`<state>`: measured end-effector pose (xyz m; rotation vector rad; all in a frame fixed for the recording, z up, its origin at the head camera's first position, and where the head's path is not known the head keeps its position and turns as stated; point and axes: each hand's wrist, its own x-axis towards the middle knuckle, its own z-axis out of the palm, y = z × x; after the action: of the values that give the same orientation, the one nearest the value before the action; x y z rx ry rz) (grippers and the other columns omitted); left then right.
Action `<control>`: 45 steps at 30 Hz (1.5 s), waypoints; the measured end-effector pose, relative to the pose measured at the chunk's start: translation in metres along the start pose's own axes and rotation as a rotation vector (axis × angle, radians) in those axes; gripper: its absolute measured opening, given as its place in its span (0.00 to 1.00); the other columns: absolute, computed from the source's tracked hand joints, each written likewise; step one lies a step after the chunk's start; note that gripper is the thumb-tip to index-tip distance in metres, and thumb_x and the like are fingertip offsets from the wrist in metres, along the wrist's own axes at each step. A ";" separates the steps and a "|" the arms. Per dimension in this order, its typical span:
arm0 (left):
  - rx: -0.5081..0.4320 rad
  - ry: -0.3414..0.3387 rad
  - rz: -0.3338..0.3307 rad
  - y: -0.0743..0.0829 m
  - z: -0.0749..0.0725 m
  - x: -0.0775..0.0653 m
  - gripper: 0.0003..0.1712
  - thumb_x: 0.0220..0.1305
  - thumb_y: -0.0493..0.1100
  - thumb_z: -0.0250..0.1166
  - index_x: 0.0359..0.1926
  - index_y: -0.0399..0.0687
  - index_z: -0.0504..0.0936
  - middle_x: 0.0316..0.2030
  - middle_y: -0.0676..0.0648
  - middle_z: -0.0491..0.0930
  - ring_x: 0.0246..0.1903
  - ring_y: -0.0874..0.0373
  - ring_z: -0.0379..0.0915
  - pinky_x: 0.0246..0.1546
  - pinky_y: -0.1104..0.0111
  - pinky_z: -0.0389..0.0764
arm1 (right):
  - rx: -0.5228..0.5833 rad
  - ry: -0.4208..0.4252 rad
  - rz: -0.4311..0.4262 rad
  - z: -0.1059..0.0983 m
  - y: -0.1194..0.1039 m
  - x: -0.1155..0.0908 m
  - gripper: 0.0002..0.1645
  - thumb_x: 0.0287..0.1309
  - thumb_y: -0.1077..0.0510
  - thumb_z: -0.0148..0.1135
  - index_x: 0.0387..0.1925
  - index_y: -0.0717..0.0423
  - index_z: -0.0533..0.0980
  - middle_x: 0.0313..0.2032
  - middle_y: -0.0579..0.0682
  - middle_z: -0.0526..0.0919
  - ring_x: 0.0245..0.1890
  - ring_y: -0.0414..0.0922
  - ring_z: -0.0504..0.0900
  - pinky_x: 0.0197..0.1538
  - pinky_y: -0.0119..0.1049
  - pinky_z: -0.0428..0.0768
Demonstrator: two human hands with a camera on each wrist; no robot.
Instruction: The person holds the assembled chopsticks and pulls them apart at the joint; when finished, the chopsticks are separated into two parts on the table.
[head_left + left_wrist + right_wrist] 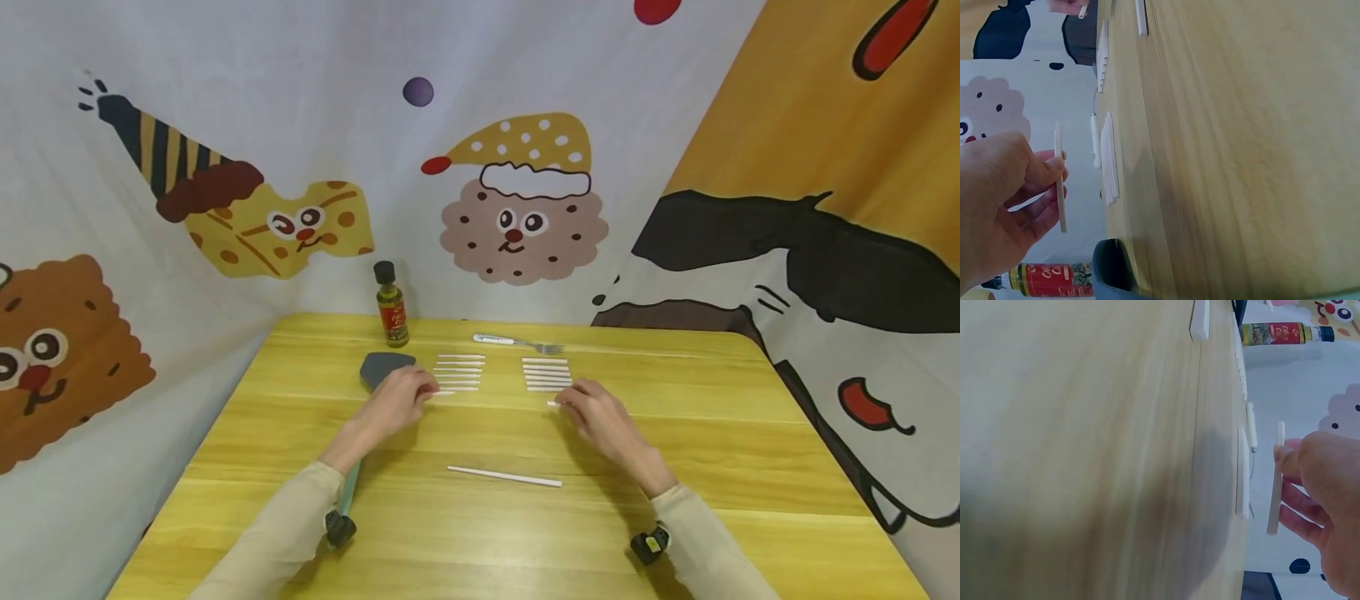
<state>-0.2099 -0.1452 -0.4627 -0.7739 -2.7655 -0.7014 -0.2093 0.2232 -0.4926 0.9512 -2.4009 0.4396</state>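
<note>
Between the thumb and fingers of my left hand is a short white stick, held at the near end of a column of similar thin sticks. My right hand pinches another short white stick, just in front of a second column of thicker-looking sticks. Both held sticks appear raised off the table in the wrist views. Nearer me, between the forearms, lies one longer, tapered white stick, touched by neither hand.
A spatula with a dark head and green handle lies partly under my left arm. Behind the columns are a fork and an upright oil bottle. A printed cloth hangs past the wooden table's far edge.
</note>
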 end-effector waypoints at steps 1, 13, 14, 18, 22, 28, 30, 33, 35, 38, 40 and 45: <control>-0.006 -0.010 -0.005 0.000 0.001 0.001 0.08 0.61 0.28 0.68 0.40 0.40 0.88 0.36 0.48 0.84 0.36 0.56 0.80 0.38 0.65 0.85 | 0.001 -0.001 0.001 0.001 0.001 0.001 0.08 0.56 0.68 0.71 0.36 0.55 0.84 0.33 0.50 0.83 0.33 0.46 0.82 0.34 0.42 0.84; -0.033 -0.072 -0.017 -0.007 0.014 0.013 0.11 0.60 0.26 0.65 0.41 0.39 0.87 0.36 0.47 0.83 0.36 0.56 0.79 0.39 0.65 0.84 | 0.020 -0.063 0.031 0.011 0.008 0.013 0.09 0.56 0.69 0.71 0.37 0.55 0.86 0.33 0.50 0.84 0.33 0.46 0.82 0.35 0.41 0.85; -0.036 -0.076 -0.020 -0.008 0.016 0.014 0.11 0.61 0.26 0.65 0.41 0.39 0.88 0.35 0.47 0.82 0.37 0.56 0.79 0.39 0.65 0.84 | 0.017 -0.066 0.031 0.013 0.008 0.013 0.09 0.56 0.69 0.70 0.37 0.55 0.86 0.33 0.50 0.83 0.33 0.45 0.81 0.35 0.40 0.85; -0.043 -0.092 -0.026 -0.010 0.019 0.016 0.10 0.61 0.25 0.65 0.39 0.40 0.87 0.36 0.46 0.83 0.37 0.55 0.80 0.40 0.64 0.85 | 0.015 -0.076 0.028 0.020 0.008 0.016 0.10 0.55 0.70 0.71 0.37 0.55 0.86 0.33 0.50 0.84 0.33 0.45 0.82 0.35 0.40 0.85; -0.056 -0.107 -0.023 -0.009 0.025 0.019 0.09 0.61 0.26 0.64 0.38 0.40 0.87 0.36 0.46 0.83 0.38 0.54 0.80 0.42 0.62 0.85 | 0.014 -0.085 0.047 0.024 0.008 0.018 0.09 0.54 0.69 0.71 0.36 0.55 0.87 0.34 0.50 0.85 0.35 0.47 0.84 0.38 0.42 0.86; -0.050 -0.142 -0.025 -0.010 0.033 0.023 0.08 0.62 0.27 0.64 0.38 0.40 0.86 0.37 0.46 0.83 0.40 0.55 0.79 0.43 0.63 0.84 | -0.002 -0.102 0.075 0.030 0.006 0.022 0.09 0.54 0.68 0.71 0.37 0.54 0.87 0.37 0.52 0.86 0.39 0.49 0.85 0.42 0.43 0.87; -0.045 -0.155 -0.028 -0.010 0.033 0.024 0.08 0.63 0.27 0.65 0.38 0.40 0.86 0.37 0.46 0.83 0.40 0.55 0.79 0.44 0.64 0.84 | -0.006 -0.101 0.074 0.032 0.005 0.024 0.09 0.54 0.68 0.71 0.36 0.54 0.87 0.36 0.51 0.85 0.39 0.49 0.85 0.40 0.42 0.87; -0.050 -0.161 -0.036 -0.009 0.034 0.025 0.08 0.63 0.27 0.65 0.39 0.40 0.86 0.38 0.46 0.83 0.40 0.54 0.80 0.44 0.63 0.85 | -0.007 -0.101 0.076 0.035 0.005 0.024 0.08 0.55 0.68 0.71 0.35 0.53 0.87 0.35 0.50 0.85 0.37 0.48 0.84 0.38 0.41 0.86; -0.053 -0.167 -0.045 -0.008 0.035 0.026 0.08 0.63 0.27 0.65 0.39 0.40 0.86 0.38 0.46 0.83 0.39 0.54 0.80 0.44 0.64 0.85 | -0.008 -0.106 0.079 0.037 0.005 0.024 0.08 0.56 0.67 0.71 0.35 0.53 0.87 0.34 0.50 0.85 0.36 0.47 0.84 0.37 0.41 0.86; -0.055 -0.171 -0.057 -0.008 0.035 0.027 0.08 0.64 0.28 0.65 0.39 0.41 0.86 0.37 0.46 0.83 0.39 0.54 0.80 0.44 0.64 0.85 | -0.013 -0.110 0.080 0.039 0.005 0.026 0.07 0.57 0.66 0.71 0.35 0.52 0.87 0.35 0.50 0.85 0.38 0.48 0.84 0.38 0.42 0.86; -0.055 -0.176 -0.067 -0.007 0.036 0.028 0.08 0.64 0.28 0.65 0.39 0.41 0.86 0.37 0.46 0.83 0.39 0.55 0.79 0.44 0.64 0.84 | -0.018 -0.113 0.081 0.039 0.004 0.027 0.06 0.58 0.66 0.71 0.35 0.52 0.87 0.36 0.49 0.86 0.38 0.48 0.84 0.38 0.42 0.86; -0.057 -0.167 -0.071 -0.007 0.037 0.030 0.08 0.63 0.27 0.65 0.38 0.42 0.86 0.37 0.47 0.82 0.38 0.56 0.79 0.43 0.65 0.84 | -0.027 -0.114 0.097 0.038 0.004 0.028 0.06 0.57 0.65 0.72 0.33 0.51 0.86 0.35 0.48 0.85 0.38 0.48 0.84 0.36 0.43 0.86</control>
<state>-0.2406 -0.1187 -0.4886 -0.7821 -2.9478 -0.7655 -0.2425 0.1928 -0.5077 0.8726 -2.5576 0.3959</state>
